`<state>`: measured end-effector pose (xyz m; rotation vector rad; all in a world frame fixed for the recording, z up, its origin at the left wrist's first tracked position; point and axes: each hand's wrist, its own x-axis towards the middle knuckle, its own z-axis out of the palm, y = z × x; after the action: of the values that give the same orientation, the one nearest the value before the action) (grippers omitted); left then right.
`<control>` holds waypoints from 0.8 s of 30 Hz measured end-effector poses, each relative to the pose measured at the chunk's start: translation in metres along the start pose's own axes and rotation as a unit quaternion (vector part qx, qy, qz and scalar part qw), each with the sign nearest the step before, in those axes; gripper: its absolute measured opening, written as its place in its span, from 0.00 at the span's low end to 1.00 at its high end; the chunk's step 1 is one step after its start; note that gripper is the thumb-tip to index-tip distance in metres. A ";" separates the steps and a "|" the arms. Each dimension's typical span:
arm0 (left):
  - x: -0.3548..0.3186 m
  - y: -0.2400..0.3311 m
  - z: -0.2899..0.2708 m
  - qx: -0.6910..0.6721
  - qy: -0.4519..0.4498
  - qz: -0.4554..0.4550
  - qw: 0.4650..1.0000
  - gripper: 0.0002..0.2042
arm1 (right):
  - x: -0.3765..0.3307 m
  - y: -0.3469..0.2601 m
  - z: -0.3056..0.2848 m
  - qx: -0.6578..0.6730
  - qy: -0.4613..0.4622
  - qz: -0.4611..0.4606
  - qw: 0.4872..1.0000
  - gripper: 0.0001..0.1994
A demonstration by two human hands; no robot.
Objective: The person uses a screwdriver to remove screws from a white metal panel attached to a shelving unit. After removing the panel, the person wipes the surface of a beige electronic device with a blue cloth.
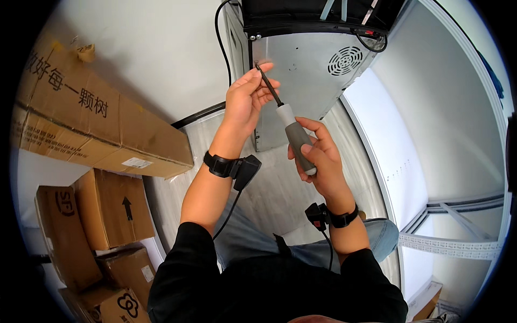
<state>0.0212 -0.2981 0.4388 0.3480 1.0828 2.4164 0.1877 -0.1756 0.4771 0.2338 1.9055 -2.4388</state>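
Note:
A screwdriver (pixel 299 138) with a grey handle, light collar and dark shaft slants up to the left in front of a metal cabinet. My right hand (pixel 325 160) is closed round its handle. The thumb and fingertips of my left hand (pixel 249 96) come together at the shaft's tip; whatever small piece they pinch there is too small to make out. Just beyond them stands the silver metal panel (pixel 301 81) of the cabinet, with a round slotted vent (pixel 345 61) at its upper right. Two small shiny screw heads show at the panel's top left corner.
Cardboard boxes (pixel 107 113) stand and lean along the left. A black cable (pixel 217 32) hangs beside the cabinet. To the right rises a white panelled frame with metal rails (pixel 452 245). Wrist-strap devices (pixel 248 171) on both forearms trail thin cables. Below is pale wood-look floor.

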 end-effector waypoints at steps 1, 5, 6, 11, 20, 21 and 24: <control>0.000 -0.001 0.000 0.000 -0.002 0.001 1.000 0.18 | -0.001 0.002 0.002 0.005 0.004 -0.001 1.000 0.23; 0.004 -0.001 -0.003 0.015 0.004 0.003 1.000 0.17 | 0.001 0.007 0.004 0.016 0.015 -0.008 1.000 0.23; 0.004 -0.001 0.000 0.019 0.009 0.003 1.000 0.17 | 0.001 0.007 0.004 0.021 0.021 -0.007 1.000 0.23; 0.008 -0.002 -0.003 0.024 0.002 0.014 1.000 0.16 | 0.005 0.008 0.007 0.080 0.039 -0.001 0.996 0.23; 0.009 -0.006 0.001 0.004 0.017 0.011 1.000 0.16 | 0.007 0.014 -0.003 0.203 0.018 0.003 0.979 0.22; 0.009 -0.006 0.001 0.001 0.017 0.012 1.000 0.15 | 0.007 0.015 -0.001 0.212 0.019 0.002 0.977 0.22; 0.009 -0.008 0.002 -0.005 0.020 0.014 1.000 0.15 | 0.006 0.014 0.001 0.228 0.016 0.006 0.973 0.22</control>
<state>0.0167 -0.2881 0.4345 0.3152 1.0898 2.4618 0.1832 -0.1794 0.4630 0.2965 1.3159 -2.8454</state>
